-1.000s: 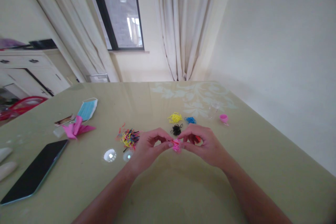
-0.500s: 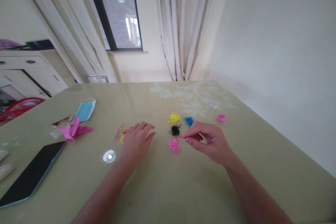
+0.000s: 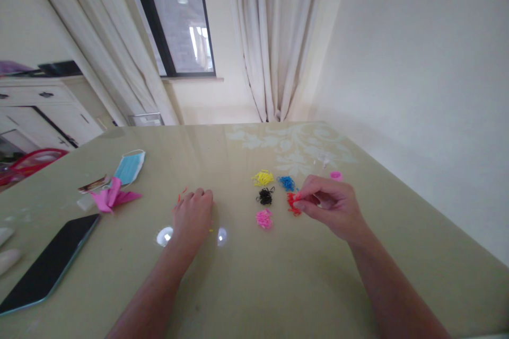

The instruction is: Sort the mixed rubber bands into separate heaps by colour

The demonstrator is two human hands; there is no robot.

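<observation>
My right hand (image 3: 328, 204) pinches a red rubber band (image 3: 297, 197) between thumb and forefinger, right at a small pile of red rubber bands (image 3: 293, 211). Beside it lie piles of blue bands (image 3: 286, 183), black bands (image 3: 265, 196), yellow bands (image 3: 263, 177) and pink bands (image 3: 264, 219). My left hand (image 3: 194, 214) is palm down on the table over a scatter of mixed loose bands, its fingers bent downward and their tips hidden. A few orange-red bands (image 3: 181, 194) show past its far side.
On the left lie a pink folded paper piece (image 3: 113, 196), a blue face mask (image 3: 130, 167) and a dark tablet-like slab (image 3: 51, 259). A small pink cup-like thing (image 3: 336, 176) and a clear object (image 3: 323, 160) stand behind my right hand. A wall (image 3: 437, 116) borders the table's right.
My left hand has moved left and down onto the mixed bands, its fingers now bent. My right hand has shifted slightly right with the red band, uncovering the red pile.
</observation>
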